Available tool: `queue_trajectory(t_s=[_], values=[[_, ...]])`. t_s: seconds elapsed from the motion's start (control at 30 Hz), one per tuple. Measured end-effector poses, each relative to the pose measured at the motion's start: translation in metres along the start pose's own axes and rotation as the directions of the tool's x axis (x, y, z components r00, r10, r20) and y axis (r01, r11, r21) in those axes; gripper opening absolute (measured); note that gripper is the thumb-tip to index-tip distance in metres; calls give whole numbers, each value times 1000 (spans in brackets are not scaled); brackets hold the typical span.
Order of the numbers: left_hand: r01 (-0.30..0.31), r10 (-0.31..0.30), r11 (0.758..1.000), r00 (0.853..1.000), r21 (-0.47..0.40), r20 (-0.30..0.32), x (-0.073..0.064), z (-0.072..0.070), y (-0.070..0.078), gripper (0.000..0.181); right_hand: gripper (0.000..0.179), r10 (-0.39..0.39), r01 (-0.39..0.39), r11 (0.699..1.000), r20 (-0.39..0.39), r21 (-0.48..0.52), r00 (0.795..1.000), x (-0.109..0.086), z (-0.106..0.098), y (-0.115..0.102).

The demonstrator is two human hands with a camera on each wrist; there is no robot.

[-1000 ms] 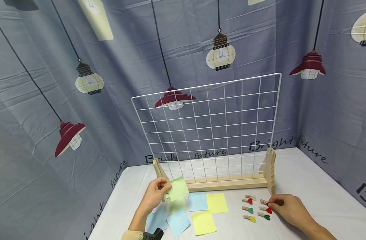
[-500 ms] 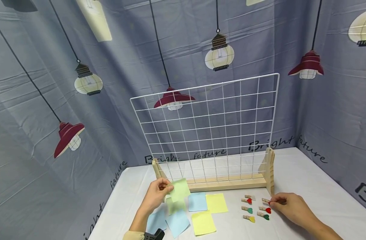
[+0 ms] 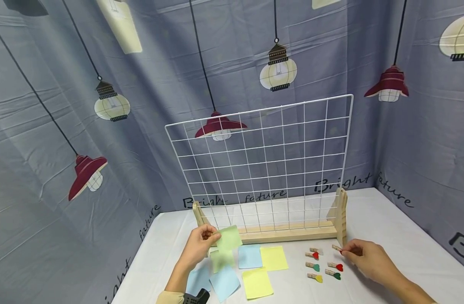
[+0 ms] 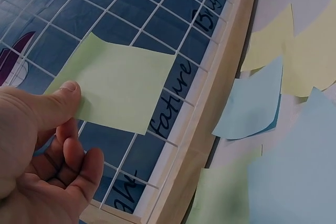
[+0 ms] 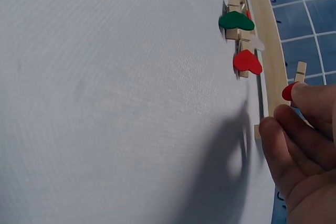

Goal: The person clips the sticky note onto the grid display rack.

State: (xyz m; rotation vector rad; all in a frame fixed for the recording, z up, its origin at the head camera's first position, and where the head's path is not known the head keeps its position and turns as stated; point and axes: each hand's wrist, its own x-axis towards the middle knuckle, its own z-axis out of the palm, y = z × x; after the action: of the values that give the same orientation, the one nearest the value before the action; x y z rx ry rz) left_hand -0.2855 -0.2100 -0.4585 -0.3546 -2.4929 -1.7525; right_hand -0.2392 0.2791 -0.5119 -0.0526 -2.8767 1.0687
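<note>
My left hand (image 3: 202,242) pinches a pale green sticky note (image 4: 123,85) between thumb and finger, holding it up in front of the lower left of the white wire grid (image 3: 266,147). At the right, my right hand (image 3: 368,257) pinches a small wooden clothespin with a red heart (image 5: 287,92) by its heart end; the wooden end (image 5: 301,69) sticks out past the fingertips. More heart clothespins lie to its left, among them a dark green one (image 3: 333,274), a yellow one (image 3: 315,277) and a red one (image 3: 336,266).
Below the left hand lie blue notes (image 3: 250,256), yellow notes (image 3: 274,258) and another green note (image 3: 221,260) on the white tablecloth (image 3: 292,291). A wooden base (image 3: 288,233) carries the grid. A grey printed curtain (image 3: 140,139) hangs behind.
My right hand has raised the red-heart clothespin slightly, away from the other clothespins. The left hand and its green note have shifted a little to the right.
</note>
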Motion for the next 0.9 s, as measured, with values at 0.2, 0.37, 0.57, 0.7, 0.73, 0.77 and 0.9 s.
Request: queue_trajectory(t_s=[0.2, 0.37, 0.57, 0.7, 0.73, 0.77, 0.9], values=[[-8, 8, 1000, 1000, -8, -16, 2, 0, 0, 16, 4, -51, 50, 999, -57, -19, 997, -1, -1, -4], [-16, 15, 1000, 999, -10, -36, 2, 1, 0, 15, 4, -87, 85, 996, -109, -21, 990, -1, -2, -7], [-10, 10, 1000, 999, -8, -34, 1, 1, -1, 15, 5, -74, 75, 997, -103, 2, 992, -1, -5, -12], [-3, 3, 1000, 999, -5, -34, 1, 0, -2, 15, 5, -88, 89, 996, -107, 7, 990, -2, -6, -15], [-1, 1, 1000, 999, -4, -34, 2, 0, -3, 15, 5, -91, 92, 996, -108, 7, 990, -3, -6, -16], [-1, 1, 1000, 999, -3, -34, 2, 0, -3, 15, 6, -98, 100, 995, -111, 5, 989, -3, -7, -17], [1, -1, 1000, 999, 1, -40, 3, -1, -1, 14, 6, -125, 126, 992, -125, 1, 984, -4, -9, -23]])
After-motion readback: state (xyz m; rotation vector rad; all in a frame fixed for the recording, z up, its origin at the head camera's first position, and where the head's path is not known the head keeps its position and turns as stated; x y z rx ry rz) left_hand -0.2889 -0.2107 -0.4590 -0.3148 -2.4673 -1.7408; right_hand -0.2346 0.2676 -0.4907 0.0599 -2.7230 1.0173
